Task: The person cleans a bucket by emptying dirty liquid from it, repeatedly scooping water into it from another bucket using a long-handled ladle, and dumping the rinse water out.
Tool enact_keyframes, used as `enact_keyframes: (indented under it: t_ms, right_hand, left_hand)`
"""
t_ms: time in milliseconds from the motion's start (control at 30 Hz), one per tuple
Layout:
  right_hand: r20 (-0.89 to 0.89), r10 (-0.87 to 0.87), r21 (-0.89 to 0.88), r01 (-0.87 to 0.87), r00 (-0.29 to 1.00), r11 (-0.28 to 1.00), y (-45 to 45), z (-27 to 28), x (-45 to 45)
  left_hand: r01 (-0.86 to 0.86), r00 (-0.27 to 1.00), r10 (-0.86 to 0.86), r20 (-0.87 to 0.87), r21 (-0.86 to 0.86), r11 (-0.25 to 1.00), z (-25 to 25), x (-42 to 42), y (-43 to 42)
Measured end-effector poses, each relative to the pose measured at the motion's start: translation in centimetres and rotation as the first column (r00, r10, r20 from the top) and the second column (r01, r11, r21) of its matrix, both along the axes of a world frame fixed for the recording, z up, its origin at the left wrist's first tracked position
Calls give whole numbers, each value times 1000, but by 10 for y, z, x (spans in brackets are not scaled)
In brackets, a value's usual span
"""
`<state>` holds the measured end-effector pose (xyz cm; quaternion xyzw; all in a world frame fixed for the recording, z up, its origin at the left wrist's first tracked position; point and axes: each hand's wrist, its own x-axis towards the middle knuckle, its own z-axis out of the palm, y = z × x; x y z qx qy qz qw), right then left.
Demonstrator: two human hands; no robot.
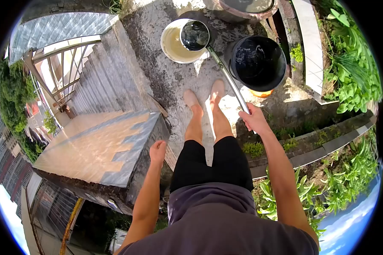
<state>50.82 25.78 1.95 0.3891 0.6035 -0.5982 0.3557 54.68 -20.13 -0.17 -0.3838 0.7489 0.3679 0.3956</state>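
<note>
Right hand (254, 119) grips long-handled silver metal ladle (228, 75), dark cup (195, 35) over right edge of round cream bucket (167, 42); left hand (158, 151) curled closed; step apparently ladling, next move likely needing steady wrist.

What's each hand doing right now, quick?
Left hand: loosely closed, nothing visible in it.
Right hand: closed, holding the long-handled ladle near the end of its handle.
</note>
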Motion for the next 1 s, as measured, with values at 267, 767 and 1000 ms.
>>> enact_keyframes:
  t_ms: [267, 767, 1000]
  right_hand:
    - [18, 448, 162, -445, 894, 881, -17, -24, -84]
    - [-27, 712, 364, -657, 702, 661, 12, 7, -97]
    - [-87, 694, 340, -633, 715, 695, 17, -7, -94]
  left_hand:
    - [-194, 981, 194, 5, -14, 981, 10, 26, 2]
    - [-293, 955, 291, 58, 27, 956, 3, 55, 1]
    - [-299, 954, 299, 19, 2, 954, 4, 50, 5]
